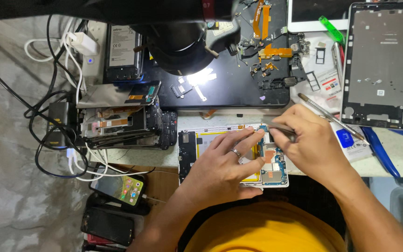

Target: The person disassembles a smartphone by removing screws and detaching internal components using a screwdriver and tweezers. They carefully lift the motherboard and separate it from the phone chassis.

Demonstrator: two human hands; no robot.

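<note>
An opened tablet [197,140], back cover off, lies flat at the desk's near edge, showing a yellow-edged battery and a blue circuit board [276,170]. My left hand [227,163], a ring on one finger, rests flat on the battery with the fingertips near the top edge. My right hand [311,140] pinches a thin metal tool, tweezers [281,129] by the look of them, whose tip touches the board's upper end. A second slim metal tool [325,114] lies across the back of that hand.
A black work mat [239,88] with loose flex cables and small parts sits behind, under a microscope head [183,44]. A stack of phone frames [122,123] stands left, a tablet back frame [383,65] right. Phones [117,186] and cables lie lower left.
</note>
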